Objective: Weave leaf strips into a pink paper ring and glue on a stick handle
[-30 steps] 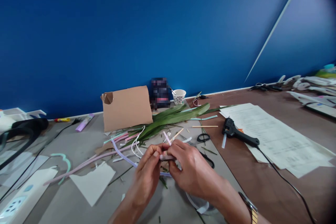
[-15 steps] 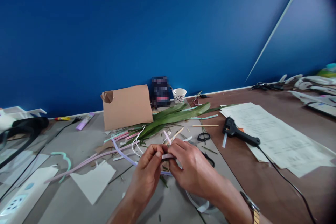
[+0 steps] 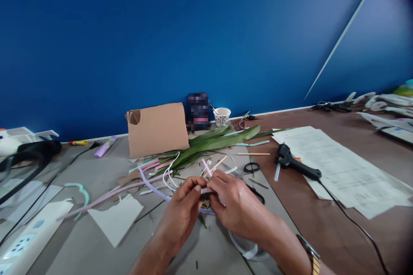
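Note:
My left hand and my right hand meet low over the middle of the table, fingers closed. Between their fingertips runs a short pale mauve strip, dark along its underside; both hands pinch it, and its ends are hidden. A pink stick-like piece rises just behind my right fingers. Lilac and pink fuzzy strips like pipe cleaners lie left of and beneath the hands. Long green leaves stretch behind them. Black-handled scissors rest beyond my right hand, partly covered.
A cardboard piece leans at the back beside a patterned paper cup. On the right, a black glue gun with a cord lies on printed sheets. A white power strip and cut white paper are at left.
The view has shifted slightly. Both hands keep their pinch on the mauve strip, which has turned a little so that more of its dark underside shows.

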`<action>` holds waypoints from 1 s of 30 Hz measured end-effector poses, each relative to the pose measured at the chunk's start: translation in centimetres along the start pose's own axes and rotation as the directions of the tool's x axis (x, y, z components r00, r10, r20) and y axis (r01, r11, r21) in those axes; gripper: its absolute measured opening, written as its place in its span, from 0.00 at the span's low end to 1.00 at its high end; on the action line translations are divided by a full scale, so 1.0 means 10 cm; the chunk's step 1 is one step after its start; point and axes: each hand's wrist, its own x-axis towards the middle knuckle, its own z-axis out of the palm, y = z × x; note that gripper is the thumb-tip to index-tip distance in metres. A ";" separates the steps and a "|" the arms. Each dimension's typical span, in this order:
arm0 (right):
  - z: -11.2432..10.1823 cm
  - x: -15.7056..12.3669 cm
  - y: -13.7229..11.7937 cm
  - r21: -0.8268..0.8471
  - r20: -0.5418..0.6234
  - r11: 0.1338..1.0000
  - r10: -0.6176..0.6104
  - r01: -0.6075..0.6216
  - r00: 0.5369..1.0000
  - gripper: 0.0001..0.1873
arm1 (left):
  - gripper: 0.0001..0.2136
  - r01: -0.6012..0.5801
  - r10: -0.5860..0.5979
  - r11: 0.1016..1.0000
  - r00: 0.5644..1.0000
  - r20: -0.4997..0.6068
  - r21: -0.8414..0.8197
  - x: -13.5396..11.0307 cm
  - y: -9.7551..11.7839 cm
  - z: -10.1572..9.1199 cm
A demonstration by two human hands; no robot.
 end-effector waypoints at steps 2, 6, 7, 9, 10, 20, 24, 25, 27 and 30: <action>0.00 0.00 0.00 0.002 0.013 1.000 -0.005 0.005 1.000 0.11 | 0.05 0.017 -0.017 0.999 1.000 -0.004 0.034 0.00 0.00 0.00; -0.02 0.01 0.02 0.028 0.035 1.000 -0.005 0.004 0.999 0.12 | 0.07 0.045 -0.046 0.995 0.999 0.012 0.085 0.00 -0.02 0.00; -0.02 0.02 0.02 0.042 0.038 0.999 -0.005 0.003 0.999 0.12 | 0.08 0.053 -0.055 0.995 0.998 0.024 0.086 -0.01 -0.02 0.00; -0.03 0.02 0.03 0.076 0.039 0.997 -0.011 0.008 0.999 0.11 | 0.09 0.071 -0.074 0.994 0.996 0.043 0.085 -0.01 -0.01 -0.02; -0.04 0.03 0.04 0.092 0.037 0.996 -0.012 0.009 0.999 0.11 | 0.09 0.083 -0.087 0.993 0.995 0.046 0.087 -0.01 0.00 -0.03; -0.15 0.08 -0.06 0.174 0.133 0.978 0.094 -0.117 0.987 0.10 | 0.12 0.178 -0.188 0.980 0.975 0.116 0.091 -0.01 0.12 -0.16; -0.17 0.08 -0.10 0.220 0.173 0.964 0.113 -0.151 0.978 0.10 | 0.15 0.201 -0.202 0.979 0.969 0.145 0.026 -0.04 0.15 -0.14; -0.17 0.07 -0.11 0.230 0.180 0.960 0.119 -0.160 0.976 0.11 | 0.16 0.208 -0.207 0.978 0.965 0.163 0.015 -0.05 0.16 -0.13; -0.17 0.06 -0.13 0.241 0.190 0.954 0.134 -0.178 0.973 0.11 | 0.17 0.218 -0.214 0.976 0.955 0.207 0.003 -0.08 0.17 -0.12; -0.17 0.05 -0.15 0.263 0.195 0.947 0.136 -0.185 0.971 0.13 | 0.18 0.209 -0.206 0.978 0.953 0.223 0.013 -0.09 0.16 -0.11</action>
